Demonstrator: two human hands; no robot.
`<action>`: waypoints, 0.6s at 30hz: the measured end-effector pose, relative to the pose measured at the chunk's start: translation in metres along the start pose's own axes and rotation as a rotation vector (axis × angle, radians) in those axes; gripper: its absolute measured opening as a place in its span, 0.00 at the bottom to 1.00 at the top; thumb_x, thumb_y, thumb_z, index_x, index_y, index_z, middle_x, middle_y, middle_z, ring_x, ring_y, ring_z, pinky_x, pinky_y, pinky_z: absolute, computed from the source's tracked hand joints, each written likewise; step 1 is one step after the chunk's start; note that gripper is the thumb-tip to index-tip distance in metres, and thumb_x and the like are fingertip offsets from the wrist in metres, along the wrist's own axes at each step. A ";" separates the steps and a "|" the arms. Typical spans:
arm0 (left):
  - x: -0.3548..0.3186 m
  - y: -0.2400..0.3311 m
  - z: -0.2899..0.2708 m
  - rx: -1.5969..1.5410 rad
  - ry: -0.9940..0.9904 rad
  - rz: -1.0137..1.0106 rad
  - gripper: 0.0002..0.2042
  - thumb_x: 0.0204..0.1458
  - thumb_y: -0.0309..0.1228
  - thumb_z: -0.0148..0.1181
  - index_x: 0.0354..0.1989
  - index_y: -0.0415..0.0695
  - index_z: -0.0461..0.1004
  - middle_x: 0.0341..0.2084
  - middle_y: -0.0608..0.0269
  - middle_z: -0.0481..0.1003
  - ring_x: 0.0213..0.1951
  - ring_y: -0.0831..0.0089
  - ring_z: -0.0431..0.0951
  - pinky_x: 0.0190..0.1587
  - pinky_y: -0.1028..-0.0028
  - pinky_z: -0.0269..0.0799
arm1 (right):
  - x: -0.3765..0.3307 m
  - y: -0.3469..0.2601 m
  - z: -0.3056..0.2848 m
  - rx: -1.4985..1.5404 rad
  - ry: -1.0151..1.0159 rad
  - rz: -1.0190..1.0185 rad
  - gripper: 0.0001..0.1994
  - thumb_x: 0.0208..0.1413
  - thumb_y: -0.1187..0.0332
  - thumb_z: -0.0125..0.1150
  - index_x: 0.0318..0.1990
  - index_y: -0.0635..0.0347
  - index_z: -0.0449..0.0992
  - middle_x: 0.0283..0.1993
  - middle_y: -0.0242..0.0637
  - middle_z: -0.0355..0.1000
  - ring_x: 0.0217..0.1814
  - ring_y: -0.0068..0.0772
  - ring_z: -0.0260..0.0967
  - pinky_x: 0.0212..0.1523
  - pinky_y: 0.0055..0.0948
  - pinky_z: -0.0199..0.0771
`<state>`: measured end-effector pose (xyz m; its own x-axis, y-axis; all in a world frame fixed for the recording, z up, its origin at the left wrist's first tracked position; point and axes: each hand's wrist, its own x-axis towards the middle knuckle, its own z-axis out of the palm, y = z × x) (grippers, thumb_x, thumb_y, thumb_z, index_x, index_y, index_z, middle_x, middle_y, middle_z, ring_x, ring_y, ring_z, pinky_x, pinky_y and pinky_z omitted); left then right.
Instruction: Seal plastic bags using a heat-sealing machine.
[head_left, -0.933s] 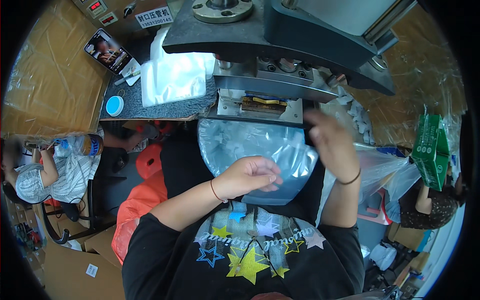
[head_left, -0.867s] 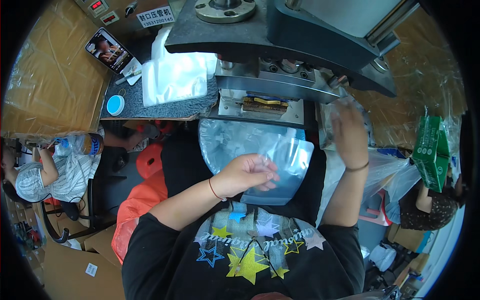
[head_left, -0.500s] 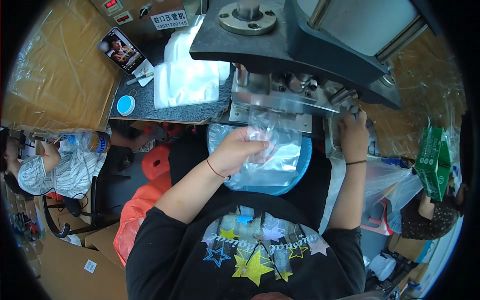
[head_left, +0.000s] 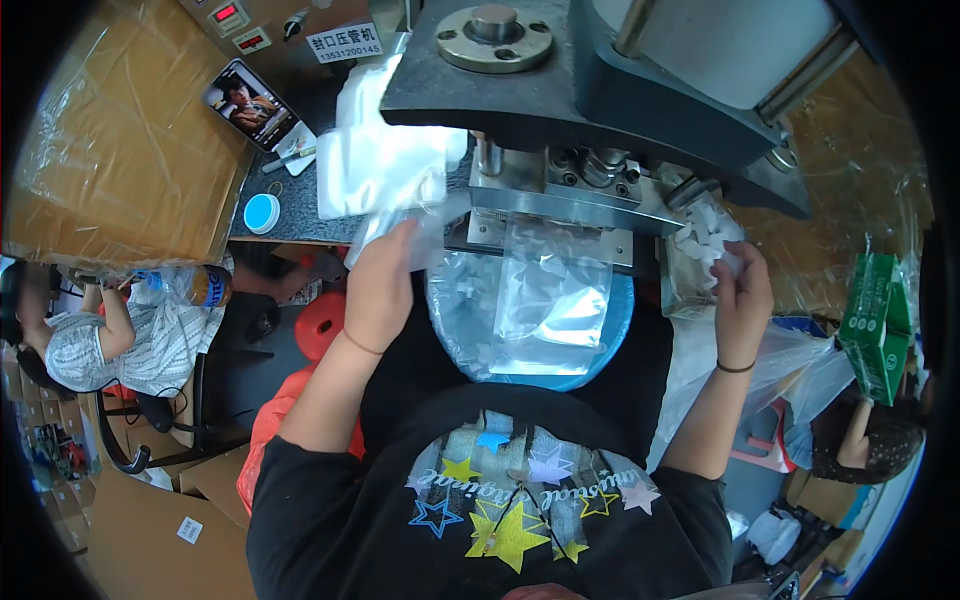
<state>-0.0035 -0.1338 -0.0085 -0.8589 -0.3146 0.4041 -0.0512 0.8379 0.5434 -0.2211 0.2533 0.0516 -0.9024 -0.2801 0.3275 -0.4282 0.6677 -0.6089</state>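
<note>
My left hand is at the front edge of the stack of clear plastic bags, its fingers closed on a clear plastic bag. Over at the right, my right hand pinches a small white piece above a metal tray of similar white pieces. Between my hands, a blue basin lined with clear plastic sits at my lap. Another clear bag lies over it, its far end by the metal jaw of the press.
The dark press head overhangs the work spot. A phone and a blue-lidded jar stand on the left of the bench. Large cartons flank both sides. One person is at the left, another at the right.
My left hand has let go of the bag at the press and moved left to the stack. My right hand has drawn back from the tray with a white piece.
</note>
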 end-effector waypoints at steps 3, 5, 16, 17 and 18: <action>-0.007 0.020 0.002 -0.744 0.082 -0.381 0.11 0.66 0.28 0.51 0.48 0.35 0.75 0.39 0.56 0.80 0.44 0.70 0.81 0.48 0.72 0.75 | -0.012 -0.010 0.021 0.542 0.062 -0.123 0.10 0.62 0.81 0.54 0.49 0.63 0.68 0.48 0.37 0.74 0.48 0.23 0.77 0.41 0.21 0.77; -0.009 0.034 0.002 -0.855 -0.149 -0.414 0.12 0.67 0.31 0.52 0.46 0.34 0.76 0.41 0.58 0.80 0.45 0.74 0.80 0.50 0.73 0.75 | -0.017 -0.038 0.019 0.556 0.015 -0.107 0.10 0.58 0.82 0.59 0.45 0.62 0.66 0.45 0.40 0.76 0.47 0.27 0.77 0.42 0.23 0.78; -0.013 0.096 0.037 -0.880 -0.554 -0.337 0.08 0.63 0.29 0.58 0.40 0.36 0.78 0.35 0.63 0.81 0.39 0.80 0.79 0.46 0.76 0.74 | -0.027 -0.108 0.037 0.762 -0.385 -0.285 0.06 0.57 0.75 0.64 0.41 0.68 0.77 0.46 0.47 0.79 0.48 0.34 0.77 0.49 0.30 0.75; -0.014 0.099 0.037 -0.896 -0.571 -0.332 0.08 0.63 0.29 0.58 0.41 0.36 0.78 0.36 0.63 0.81 0.39 0.79 0.79 0.46 0.76 0.74 | -0.026 -0.110 0.039 0.662 -0.395 -0.359 0.06 0.58 0.75 0.63 0.40 0.68 0.78 0.48 0.47 0.79 0.49 0.34 0.77 0.49 0.30 0.75; -0.016 0.099 0.042 -0.897 -0.571 -0.334 0.08 0.63 0.29 0.58 0.41 0.36 0.78 0.36 0.63 0.81 0.39 0.79 0.79 0.46 0.76 0.74 | -0.026 -0.109 0.042 0.610 -0.391 -0.356 0.05 0.59 0.73 0.62 0.38 0.67 0.78 0.47 0.45 0.78 0.48 0.35 0.76 0.49 0.30 0.74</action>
<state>-0.0157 -0.0274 0.0078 -0.9908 -0.0193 -0.1342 -0.1350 0.0510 0.9895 -0.1532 0.1581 0.0791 -0.6099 -0.7017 0.3682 -0.5421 0.0305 -0.8398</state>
